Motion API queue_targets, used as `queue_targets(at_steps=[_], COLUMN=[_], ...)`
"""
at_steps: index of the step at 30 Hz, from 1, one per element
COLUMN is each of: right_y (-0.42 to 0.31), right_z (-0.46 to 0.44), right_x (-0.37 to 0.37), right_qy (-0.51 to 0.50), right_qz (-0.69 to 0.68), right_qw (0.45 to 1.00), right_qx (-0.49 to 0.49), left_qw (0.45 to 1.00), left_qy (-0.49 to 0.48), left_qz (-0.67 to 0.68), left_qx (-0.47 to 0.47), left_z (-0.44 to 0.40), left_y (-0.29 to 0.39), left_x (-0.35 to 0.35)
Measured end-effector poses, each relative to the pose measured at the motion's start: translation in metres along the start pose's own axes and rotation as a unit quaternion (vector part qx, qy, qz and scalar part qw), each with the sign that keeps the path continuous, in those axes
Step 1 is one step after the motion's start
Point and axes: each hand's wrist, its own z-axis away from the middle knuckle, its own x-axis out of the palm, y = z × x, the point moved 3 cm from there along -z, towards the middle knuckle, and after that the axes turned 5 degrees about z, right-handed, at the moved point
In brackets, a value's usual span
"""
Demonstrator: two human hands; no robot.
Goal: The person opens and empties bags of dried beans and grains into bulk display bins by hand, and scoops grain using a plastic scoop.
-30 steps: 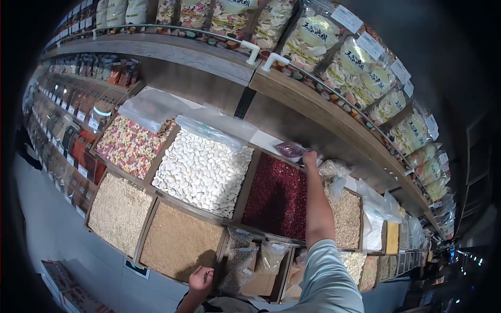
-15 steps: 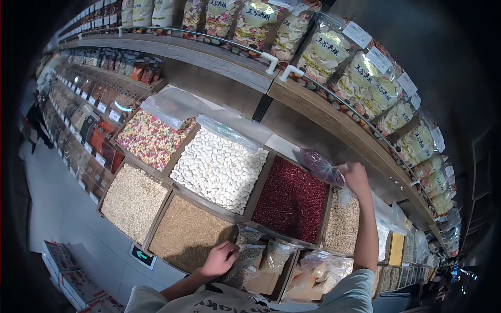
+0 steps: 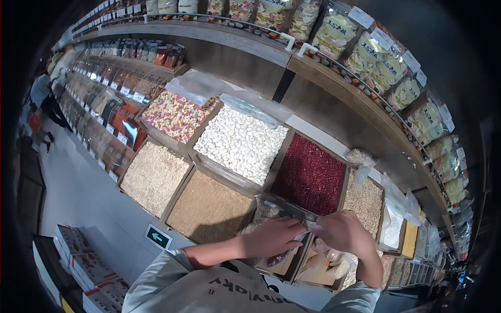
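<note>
Fingers, left hand (image 3: 274, 237): bent over the top of the bag, tips toward the other hand; pinch hidden, can't tell if closed.
Fingers, right hand (image 3: 346, 231): pressed together, pinching clear plastic at the bag's top end.
Bag: clear plastic bag with dark purplish-red contents (image 3: 280, 257), partly under left hand, above the lower compartments; shape mostly covered.
Hands: near each other, at the front side of the dark red bean bin (image 3: 309, 175).
Back row: multicoloured dry pieces (image 3: 175, 116), large white beans (image 3: 241, 142), then red beans, then beige grain (image 3: 364, 201).
Front row: pale grain (image 3: 153, 178), brown grain (image 3: 206, 203) with a shadow across it, then wooden compartments with packed plastic bags (image 3: 334, 261).
Shelf: wooden upper shelf (image 3: 360, 97), upright printed plastic packs (image 3: 334, 35) behind a metal rail.
Floor: white-and-red boxes (image 3: 86, 261), green arrow sign (image 3: 158, 237).
Walkway: another person (image 3: 42, 91), far left, well apart.
</note>
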Motion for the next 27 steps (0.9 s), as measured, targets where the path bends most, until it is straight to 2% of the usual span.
queue_targets(at_steps=[4,6,8,9,10,12,14,15,16,18,20,21,22,24,26,27], right_y=[-0.032,-0.033,-0.025,-0.013,0.003,0.000,-0.004,-0.014,-0.021,-0.030,-0.038,-0.039,-0.045,-0.056,-0.096,-0.116], right_z=[0.005,0.006,0.007,0.010,0.008,0.003,-0.010,-0.012,-0.018,-0.029,-0.037,-0.039,-0.040,-0.034,-0.018,-0.007], right_x=[0.023,0.034,0.042,0.053,0.082,0.125,0.189,0.201,0.201,0.202,0.201,0.198,0.195,0.200,0.216,0.205], right_qy=[-0.046,-0.058,0.014,0.071,0.181,0.407,0.432,0.366,0.370,0.341,0.375,0.357,0.368,0.351,0.209,0.117], right_qz=[-0.020,-0.028,-0.213,-0.395,-0.598,-0.551,-0.330,-0.268,-0.231,-0.233,-0.177,-0.164,-0.074,-0.080,-0.128,-0.204], right_qw=[0.996,0.995,0.975,0.916,0.781,0.708,0.826,0.876,0.890,0.899,0.902,0.911,0.911,0.901,0.923,0.952], right_qx=[-0.075,-0.077,-0.067,-0.001,0.006,0.170,0.150,0.166,0.135,0.143,0.122,0.123,0.168,0.241,0.296,0.197], left_qw=[0.999,0.999,0.997,0.997,0.995,0.991,0.987,0.988,0.990,0.989,0.985,0.979,0.970,0.972,0.976,0.980], left_qy=[0.020,0.031,0.063,0.059,0.067,0.077,0.109,0.117,0.105,0.124,0.133,0.145,0.157,0.157,0.151,0.142], left_qz=[0.005,-0.007,0.035,0.038,0.054,0.072,0.089,0.082,0.085,0.081,0.102,0.135,0.167,0.160,0.113,0.101], left_qx=[-0.024,-0.012,-0.032,-0.029,-0.059,-0.086,-0.076,-0.054,-0.051,-0.025,-0.030,-0.052,-0.075,-0.077,-0.112,-0.098], left_z=[0.018,0.024,0.030,0.031,0.030,0.030,0.031,0.032,0.033,0.031,0.029,0.029,0.029,0.028,0.028,0.030], left_y=[0.006,0.010,0.007,0.006,0.001,-0.006,-0.009,-0.013,-0.017,-0.023,-0.020,-0.025,-0.029,-0.032,-0.039,-0.043], left_x=[0.018,0.018,0.017,0.014,0.008,-0.001,-0.005,-0.002,0.000,-0.003,-0.010,-0.013,-0.017,-0.023,-0.027,-0.026])
